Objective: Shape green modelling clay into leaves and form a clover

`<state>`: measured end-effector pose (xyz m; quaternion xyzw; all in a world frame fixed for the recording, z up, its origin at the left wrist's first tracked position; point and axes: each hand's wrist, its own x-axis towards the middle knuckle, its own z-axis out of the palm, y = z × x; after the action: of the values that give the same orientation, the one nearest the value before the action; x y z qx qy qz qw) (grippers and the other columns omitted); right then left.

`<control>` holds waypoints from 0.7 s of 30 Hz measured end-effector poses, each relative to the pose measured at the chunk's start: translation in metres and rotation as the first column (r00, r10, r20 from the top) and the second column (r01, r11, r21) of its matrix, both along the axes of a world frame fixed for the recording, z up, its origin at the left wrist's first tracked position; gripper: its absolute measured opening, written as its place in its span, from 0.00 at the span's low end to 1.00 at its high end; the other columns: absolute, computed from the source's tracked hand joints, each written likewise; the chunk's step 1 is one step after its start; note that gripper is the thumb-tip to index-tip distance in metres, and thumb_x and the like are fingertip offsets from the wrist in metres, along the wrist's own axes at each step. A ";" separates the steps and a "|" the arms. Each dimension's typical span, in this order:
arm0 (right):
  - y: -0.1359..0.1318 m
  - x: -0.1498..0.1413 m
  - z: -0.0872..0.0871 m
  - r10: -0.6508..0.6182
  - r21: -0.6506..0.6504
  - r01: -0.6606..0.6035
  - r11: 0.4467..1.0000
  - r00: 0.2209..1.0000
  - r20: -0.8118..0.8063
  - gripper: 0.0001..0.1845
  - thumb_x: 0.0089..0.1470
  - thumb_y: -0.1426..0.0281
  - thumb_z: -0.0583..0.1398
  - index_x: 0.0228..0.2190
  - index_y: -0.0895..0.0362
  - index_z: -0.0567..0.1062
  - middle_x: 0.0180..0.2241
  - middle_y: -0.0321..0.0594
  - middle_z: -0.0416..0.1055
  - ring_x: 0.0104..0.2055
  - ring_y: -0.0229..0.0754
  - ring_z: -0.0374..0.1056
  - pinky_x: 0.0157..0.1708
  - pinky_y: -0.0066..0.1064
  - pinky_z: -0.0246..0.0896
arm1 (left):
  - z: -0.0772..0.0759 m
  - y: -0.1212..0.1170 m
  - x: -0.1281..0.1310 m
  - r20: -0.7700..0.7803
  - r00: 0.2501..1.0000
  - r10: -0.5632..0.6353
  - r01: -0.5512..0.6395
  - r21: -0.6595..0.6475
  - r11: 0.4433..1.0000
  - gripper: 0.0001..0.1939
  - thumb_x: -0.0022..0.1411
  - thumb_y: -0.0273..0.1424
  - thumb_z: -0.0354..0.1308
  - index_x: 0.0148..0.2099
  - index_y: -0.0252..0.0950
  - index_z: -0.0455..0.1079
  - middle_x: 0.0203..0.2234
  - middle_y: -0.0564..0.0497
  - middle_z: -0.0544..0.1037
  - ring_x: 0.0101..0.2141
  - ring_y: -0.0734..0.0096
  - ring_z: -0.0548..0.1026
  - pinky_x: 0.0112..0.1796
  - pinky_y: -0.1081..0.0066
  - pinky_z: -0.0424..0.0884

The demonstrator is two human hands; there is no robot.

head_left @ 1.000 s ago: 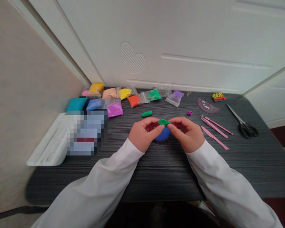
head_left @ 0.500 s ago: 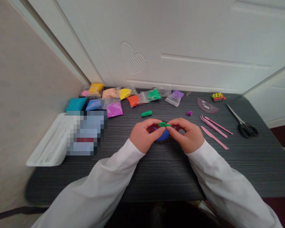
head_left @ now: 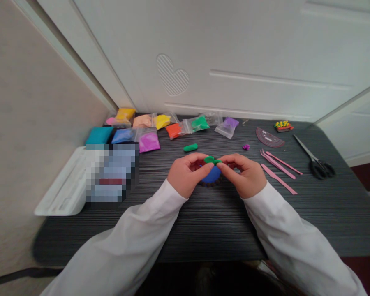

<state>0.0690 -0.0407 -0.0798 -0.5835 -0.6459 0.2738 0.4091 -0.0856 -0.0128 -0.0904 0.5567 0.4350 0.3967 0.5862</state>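
Observation:
Between my fingertips is a small piece of green modelling clay [head_left: 209, 159], flattened at its left end and narrower to the right. My left hand [head_left: 189, 174] pinches it from the left, while my right hand [head_left: 243, 174] grips the right end between thumb and finger. Beneath the fingers, a blue round clay piece [head_left: 211, 176] with a dark beaded edge lies on the table, partly covered by both hands. Just beyond my left hand rests a green clay roll [head_left: 190, 147]. A small purple clay bit [head_left: 246, 146] lies beyond my right hand.
Bags of coloured clay, among them a magenta one [head_left: 149, 142], line the back left. A white tray [head_left: 60, 185] stands left beside a blurred-out rectangular object [head_left: 114, 172]. Pink modelling tools [head_left: 279, 179], a protractor [head_left: 269, 137], a yellow-and-orange piece [head_left: 283, 126] and scissors [head_left: 317, 162] lie right.
The green clay piece has tilted between my fingers, its left end now raised and rounder in view. Both hands stay almost in place above the blue piece.

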 end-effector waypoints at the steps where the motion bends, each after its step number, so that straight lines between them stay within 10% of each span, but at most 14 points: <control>1: 0.000 0.000 0.000 -0.006 0.012 0.006 1.000 1.000 0.016 0.08 0.46 0.67 0.58 0.29 0.57 0.73 0.26 0.37 0.71 0.26 0.35 0.64 0.27 0.28 0.60 | 0.000 0.000 0.000 0.004 1.000 -0.001 0.001 0.002 1.000 0.10 0.47 0.34 0.60 0.34 0.35 0.70 0.26 0.54 0.74 0.27 0.75 0.71 0.31 0.75 0.68; 21: -0.003 -0.003 0.004 -0.044 0.053 0.040 0.998 0.996 0.078 0.07 0.45 0.67 0.58 0.27 0.57 0.74 0.24 0.36 0.71 0.25 0.35 0.63 0.26 0.27 0.58 | -0.003 -0.002 0.001 -0.026 1.000 -0.011 0.012 0.038 0.999 0.11 0.47 0.35 0.59 0.34 0.35 0.69 0.27 0.52 0.74 0.27 0.73 0.71 0.31 0.72 0.68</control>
<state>0.0660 -0.0440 -0.0760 -0.5965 -0.6562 0.2251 0.4035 -0.0845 -0.0150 -0.0930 0.5752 0.4317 0.3943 0.5721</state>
